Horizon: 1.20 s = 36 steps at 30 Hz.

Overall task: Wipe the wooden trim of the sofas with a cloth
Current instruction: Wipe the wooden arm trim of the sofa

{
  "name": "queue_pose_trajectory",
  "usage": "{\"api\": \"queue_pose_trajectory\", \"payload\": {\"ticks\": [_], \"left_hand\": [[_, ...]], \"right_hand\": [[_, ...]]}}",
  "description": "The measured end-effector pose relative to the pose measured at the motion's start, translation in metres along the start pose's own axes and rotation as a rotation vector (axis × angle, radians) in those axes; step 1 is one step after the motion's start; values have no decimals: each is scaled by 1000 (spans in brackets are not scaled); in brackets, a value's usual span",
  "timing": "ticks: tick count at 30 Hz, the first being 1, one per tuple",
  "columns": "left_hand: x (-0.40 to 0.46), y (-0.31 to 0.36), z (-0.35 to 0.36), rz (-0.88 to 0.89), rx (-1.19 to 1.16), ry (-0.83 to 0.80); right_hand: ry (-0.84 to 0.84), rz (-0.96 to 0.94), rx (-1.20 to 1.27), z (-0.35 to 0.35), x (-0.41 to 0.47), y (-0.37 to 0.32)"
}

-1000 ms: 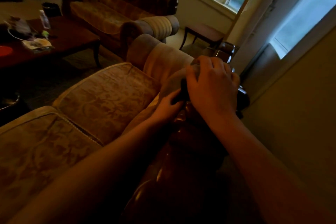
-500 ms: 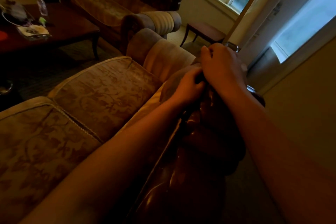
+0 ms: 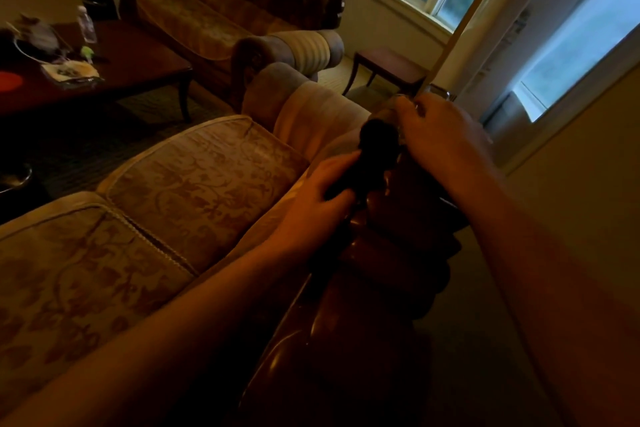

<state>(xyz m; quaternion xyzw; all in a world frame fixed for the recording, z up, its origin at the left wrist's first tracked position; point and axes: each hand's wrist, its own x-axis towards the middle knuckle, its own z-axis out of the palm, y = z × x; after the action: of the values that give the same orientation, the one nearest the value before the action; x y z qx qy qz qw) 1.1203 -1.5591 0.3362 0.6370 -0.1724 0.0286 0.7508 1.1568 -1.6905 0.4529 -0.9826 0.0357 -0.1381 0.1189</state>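
In the head view, the person is wiping the carved trim (image 3: 391, 253) along the sofa (image 3: 194, 184) back, near its far end. The left hand (image 3: 322, 198) is curling around a dark cloth (image 3: 375, 156) against the wood. The right hand (image 3: 440, 135) is gripping what may be the cloth's upper end; dim light hides it. Next, both hands need sliding further along the rail.

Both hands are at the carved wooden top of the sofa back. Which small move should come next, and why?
Probably slide the dark cloth toward the person along the glossy carved wooden trim: the left hand grips it there, the right hand rests near the trim's far end, and the near stretch lies uncovered.
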Motion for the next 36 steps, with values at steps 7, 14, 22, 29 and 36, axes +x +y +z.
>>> {"api": "queue_pose_trajectory", "payload": {"ticks": [7,14,22,29,36], "left_hand": [[81,-26,30,-27,128,-56],[21,-49,1,-317,21,-10],[0,11,0,-48,-31,-61],[91,-32,19,-166,222,-93],[37,-45,-14,-350,292,-155]], "right_hand": [[54,83,-57,8,-4,2],[55,32,-15,11,-6,5],[59,2,-13,9,-9,4],[73,23,21,10,-7,5],[60,12,93,8,-12,5]]}}
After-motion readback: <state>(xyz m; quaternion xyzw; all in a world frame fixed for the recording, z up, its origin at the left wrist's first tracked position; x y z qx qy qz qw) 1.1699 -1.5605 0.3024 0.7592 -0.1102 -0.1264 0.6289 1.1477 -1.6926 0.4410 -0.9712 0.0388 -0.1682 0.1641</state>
